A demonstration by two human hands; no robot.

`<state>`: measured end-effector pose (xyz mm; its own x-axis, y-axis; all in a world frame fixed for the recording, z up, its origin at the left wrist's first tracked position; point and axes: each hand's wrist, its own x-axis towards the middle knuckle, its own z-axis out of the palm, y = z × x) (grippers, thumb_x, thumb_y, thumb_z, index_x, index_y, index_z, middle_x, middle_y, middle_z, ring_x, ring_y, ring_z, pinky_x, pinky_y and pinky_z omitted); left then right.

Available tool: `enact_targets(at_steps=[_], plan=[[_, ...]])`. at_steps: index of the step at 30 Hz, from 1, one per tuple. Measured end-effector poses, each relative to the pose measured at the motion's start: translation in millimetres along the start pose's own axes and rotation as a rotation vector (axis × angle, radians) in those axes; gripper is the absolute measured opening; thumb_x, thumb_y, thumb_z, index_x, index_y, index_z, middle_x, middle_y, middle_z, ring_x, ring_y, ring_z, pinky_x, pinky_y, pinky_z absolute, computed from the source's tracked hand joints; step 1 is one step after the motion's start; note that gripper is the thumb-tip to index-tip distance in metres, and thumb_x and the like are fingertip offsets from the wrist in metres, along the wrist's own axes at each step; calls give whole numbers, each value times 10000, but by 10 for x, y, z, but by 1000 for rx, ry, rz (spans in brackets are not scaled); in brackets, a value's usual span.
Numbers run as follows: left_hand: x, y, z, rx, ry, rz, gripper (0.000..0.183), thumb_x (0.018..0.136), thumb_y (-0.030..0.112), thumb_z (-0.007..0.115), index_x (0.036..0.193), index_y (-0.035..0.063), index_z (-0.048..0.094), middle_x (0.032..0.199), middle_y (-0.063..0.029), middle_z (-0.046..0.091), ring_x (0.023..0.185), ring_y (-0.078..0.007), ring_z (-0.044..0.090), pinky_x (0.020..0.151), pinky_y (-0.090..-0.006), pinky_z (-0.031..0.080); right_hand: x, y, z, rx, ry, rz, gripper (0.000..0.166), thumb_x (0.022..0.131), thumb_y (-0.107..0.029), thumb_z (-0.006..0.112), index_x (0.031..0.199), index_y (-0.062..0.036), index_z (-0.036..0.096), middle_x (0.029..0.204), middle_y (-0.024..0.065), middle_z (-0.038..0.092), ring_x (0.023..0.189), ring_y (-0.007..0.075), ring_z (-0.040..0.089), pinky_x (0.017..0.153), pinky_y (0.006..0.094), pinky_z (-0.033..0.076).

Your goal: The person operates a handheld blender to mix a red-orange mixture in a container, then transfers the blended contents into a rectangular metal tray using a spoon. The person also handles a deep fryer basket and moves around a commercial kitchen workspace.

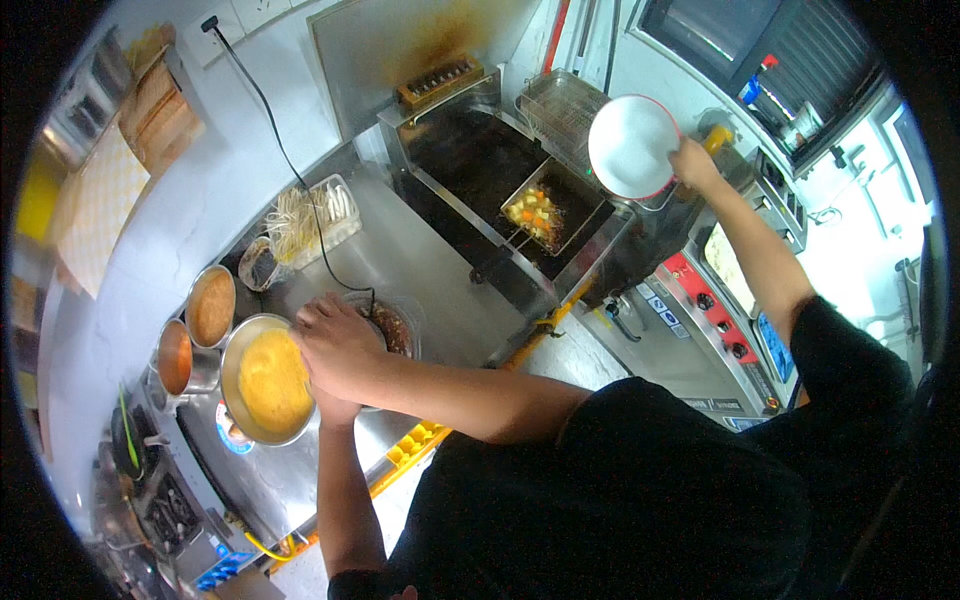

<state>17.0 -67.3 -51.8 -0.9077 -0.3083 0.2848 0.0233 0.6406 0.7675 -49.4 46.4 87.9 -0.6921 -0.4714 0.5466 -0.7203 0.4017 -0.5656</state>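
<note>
My left hand (335, 405) is at the right rim of a metal bowl (229, 375) of yellow powder or batter (275, 379); its fingers are mostly hidden by my other hand. Crossing over it, my right hand (337, 341) has curled fingers by the same rim; whether it grips anything cannot be told. Behind the hands, a clear container (412, 315) holds dark red, chunky contents. Two metal pots, one with brown contents (211, 304) and one with orange-red contents (175, 356), stand left of the bowl. A plastic tray (349, 229) holds enoki-like mushrooms and pale sticks.
A co-worker's hand (694, 165) holds a white bowl (632, 146) beside the deep fryer (457, 150). Diced orange and pale pieces (536, 217) bubble in a fryer basket (581, 236). A black cable (274, 124) hangs across the steel counter (442, 300). A red-panelled appliance (694, 289) stands right.
</note>
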Motion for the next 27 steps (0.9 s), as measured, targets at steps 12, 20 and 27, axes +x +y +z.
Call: enact_targets(at_steps=[12,20,27], plan=[[15,473,-69,-157,-30,-7,687,669,177,903,1248,10,572,1123,-137,691,1022,-256,668,930,-379,505,120,610,-32,735,-347,363,370,766,-280,669,1014,-9,714,950,167,735,884,289,704,819,365,539],[-22,462,-25,-254,-11,-62,696,693,127,888,1281,-2,539,1188,-139,663,1073,-228,640,963,-370,486,109,580,-27,812,-264,428,312,729,-253,657,898,0,724,829,163,717,810,268,693,773,350,530],[-10,552,-34,-341,-22,-48,696,685,135,890,1274,-1,546,1167,-136,674,1058,-233,650,948,-368,497,118,528,-41,749,-305,408,304,732,-239,658,903,6,714,846,172,712,816,259,687,773,351,526]])
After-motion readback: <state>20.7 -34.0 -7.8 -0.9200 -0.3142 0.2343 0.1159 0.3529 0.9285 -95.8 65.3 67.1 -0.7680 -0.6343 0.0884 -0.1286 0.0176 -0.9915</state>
